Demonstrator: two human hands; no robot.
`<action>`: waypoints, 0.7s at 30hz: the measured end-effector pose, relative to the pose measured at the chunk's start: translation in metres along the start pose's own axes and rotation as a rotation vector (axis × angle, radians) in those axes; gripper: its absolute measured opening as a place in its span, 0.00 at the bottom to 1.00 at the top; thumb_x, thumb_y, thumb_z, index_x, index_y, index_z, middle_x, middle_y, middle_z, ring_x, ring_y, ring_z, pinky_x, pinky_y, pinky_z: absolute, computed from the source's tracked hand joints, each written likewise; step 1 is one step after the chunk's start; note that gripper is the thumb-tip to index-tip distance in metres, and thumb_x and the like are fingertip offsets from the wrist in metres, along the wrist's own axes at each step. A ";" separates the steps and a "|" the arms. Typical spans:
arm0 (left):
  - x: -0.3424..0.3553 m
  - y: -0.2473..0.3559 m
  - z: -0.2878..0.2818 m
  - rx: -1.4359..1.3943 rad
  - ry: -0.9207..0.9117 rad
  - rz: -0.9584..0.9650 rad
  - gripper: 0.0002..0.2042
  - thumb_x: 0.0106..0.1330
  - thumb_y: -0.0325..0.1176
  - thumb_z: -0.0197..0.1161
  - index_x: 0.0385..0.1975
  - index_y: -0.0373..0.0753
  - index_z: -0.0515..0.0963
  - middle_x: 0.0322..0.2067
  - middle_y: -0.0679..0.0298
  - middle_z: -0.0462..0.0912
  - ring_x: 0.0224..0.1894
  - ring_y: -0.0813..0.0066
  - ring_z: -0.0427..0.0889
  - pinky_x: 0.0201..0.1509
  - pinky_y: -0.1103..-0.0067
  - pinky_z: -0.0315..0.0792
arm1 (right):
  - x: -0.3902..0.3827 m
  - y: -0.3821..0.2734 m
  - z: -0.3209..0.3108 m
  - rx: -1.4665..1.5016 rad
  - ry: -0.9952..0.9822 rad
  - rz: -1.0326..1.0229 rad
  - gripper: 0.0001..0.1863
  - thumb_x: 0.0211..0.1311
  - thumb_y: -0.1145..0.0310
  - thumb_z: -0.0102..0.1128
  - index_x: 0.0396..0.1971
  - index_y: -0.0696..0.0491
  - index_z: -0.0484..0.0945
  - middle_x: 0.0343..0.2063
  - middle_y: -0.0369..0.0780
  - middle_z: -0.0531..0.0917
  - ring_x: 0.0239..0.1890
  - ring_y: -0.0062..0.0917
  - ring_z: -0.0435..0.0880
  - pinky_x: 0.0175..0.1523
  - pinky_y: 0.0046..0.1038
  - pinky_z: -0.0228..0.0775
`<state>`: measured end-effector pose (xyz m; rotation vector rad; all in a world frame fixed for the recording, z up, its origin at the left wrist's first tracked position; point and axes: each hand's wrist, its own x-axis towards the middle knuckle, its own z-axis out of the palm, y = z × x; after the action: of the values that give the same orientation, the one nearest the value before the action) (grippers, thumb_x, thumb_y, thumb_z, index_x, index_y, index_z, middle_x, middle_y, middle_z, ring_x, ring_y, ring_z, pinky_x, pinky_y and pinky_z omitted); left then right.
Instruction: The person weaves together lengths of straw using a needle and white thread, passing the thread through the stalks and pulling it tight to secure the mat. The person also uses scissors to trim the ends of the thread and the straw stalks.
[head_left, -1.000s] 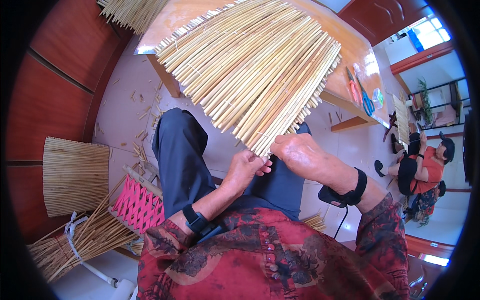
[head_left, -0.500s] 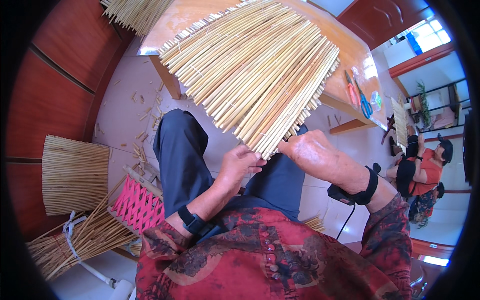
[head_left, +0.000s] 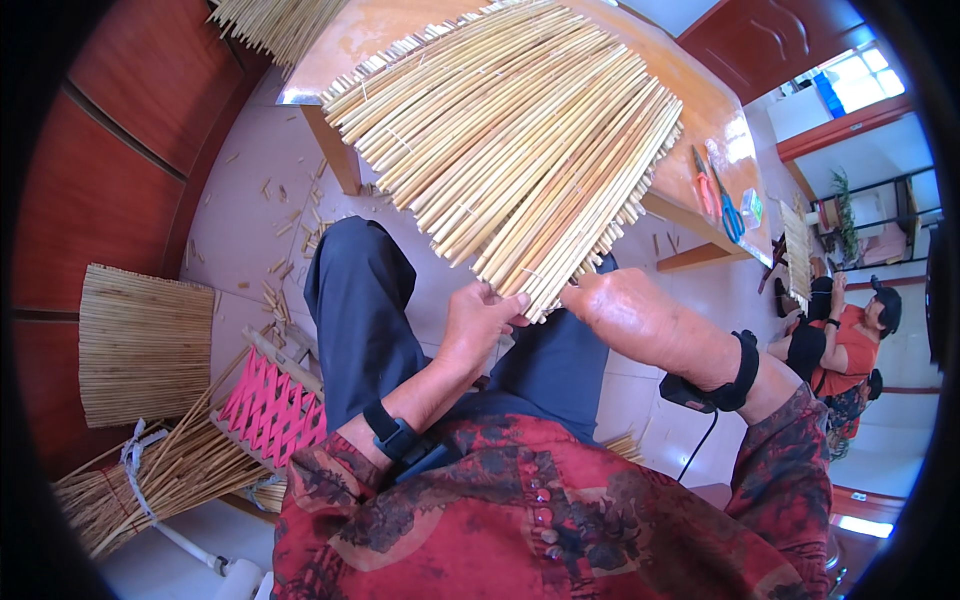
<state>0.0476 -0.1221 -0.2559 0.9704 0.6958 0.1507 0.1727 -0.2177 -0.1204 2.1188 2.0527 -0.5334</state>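
Note:
A mat of straw-coloured reed stalks point(head_left: 510, 140), tied in rows with thin thread, lies over the table and hangs past its near edge toward my knees. At its near corner my left hand point(head_left: 478, 322) pinches the ends of the outermost stalks, thumb on top. My right hand point(head_left: 610, 305) is closed at the right side of that same corner, its fingertips mostly tucked behind the stalks. Whether it also holds a thread cannot be seen.
On the wooden table point(head_left: 740, 150) at right lie red-handled pliers point(head_left: 704, 182), blue-handled scissors point(head_left: 730, 215) and a small clear box point(head_left: 751, 207). At left are another reed mat point(head_left: 145, 345), a pink-strapped stool point(head_left: 265, 405) and a tied reed bundle point(head_left: 160, 480). Other people point(head_left: 840, 350) sit at far right.
My left hand has shifted slightly, with its fingers drawn further under the stalk ends. My right hand has moved marginally to the right. The mat stays nearly in place.

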 end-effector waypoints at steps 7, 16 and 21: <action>-0.002 0.003 0.001 -0.020 0.021 -0.001 0.13 0.53 0.30 0.64 0.34 0.29 0.74 0.26 0.60 0.79 0.24 0.77 0.78 0.26 0.85 0.66 | 0.009 -0.003 0.002 -0.049 0.017 -0.080 0.03 0.43 0.76 0.52 0.19 0.59 0.72 0.18 0.49 0.77 0.23 0.39 0.80 0.26 0.34 0.73; 0.001 -0.005 0.002 -0.028 0.041 0.003 0.12 0.53 0.30 0.64 0.32 0.29 0.74 0.24 0.61 0.79 0.23 0.77 0.78 0.26 0.85 0.66 | 0.013 -0.007 0.010 -0.095 0.016 -0.061 0.04 0.41 0.76 0.53 0.19 0.60 0.75 0.17 0.47 0.78 0.22 0.37 0.80 0.25 0.33 0.73; 0.003 -0.007 0.002 -0.022 0.047 0.010 0.11 0.53 0.30 0.64 0.31 0.29 0.74 0.23 0.61 0.79 0.22 0.77 0.78 0.26 0.85 0.66 | 0.014 -0.006 0.011 -0.093 0.020 -0.058 0.04 0.41 0.75 0.54 0.19 0.59 0.75 0.17 0.47 0.78 0.22 0.37 0.81 0.24 0.32 0.73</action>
<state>0.0497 -0.1261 -0.2623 0.9518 0.7309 0.1897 0.1656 -0.2079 -0.1349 2.0264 2.1114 -0.4174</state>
